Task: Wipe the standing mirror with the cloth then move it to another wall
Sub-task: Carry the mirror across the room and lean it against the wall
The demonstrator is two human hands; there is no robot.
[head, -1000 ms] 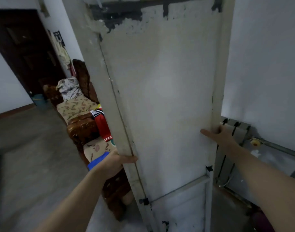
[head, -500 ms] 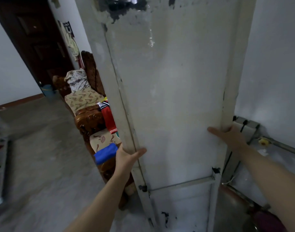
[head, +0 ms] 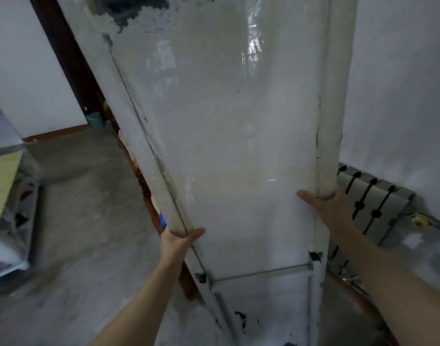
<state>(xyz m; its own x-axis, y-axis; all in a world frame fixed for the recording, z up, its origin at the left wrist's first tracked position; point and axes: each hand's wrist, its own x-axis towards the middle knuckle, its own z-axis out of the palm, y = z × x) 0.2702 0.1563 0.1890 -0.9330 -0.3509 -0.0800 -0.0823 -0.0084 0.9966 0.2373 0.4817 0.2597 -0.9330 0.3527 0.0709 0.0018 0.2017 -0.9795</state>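
Your left hand is clamped on the left frame edge of the tall white-backed standing mirror, a bit of blue cloth pinched behind it. Your right hand grips the right edge. Mirror's back faces you, filling centre view; grey slotted panel leans on the white wall beyond.

white walls both sides, bare grey concrete floor, dark wood door frame far left, grey radiator low on right wall, pale shelf unit at left edge, light pretty dim
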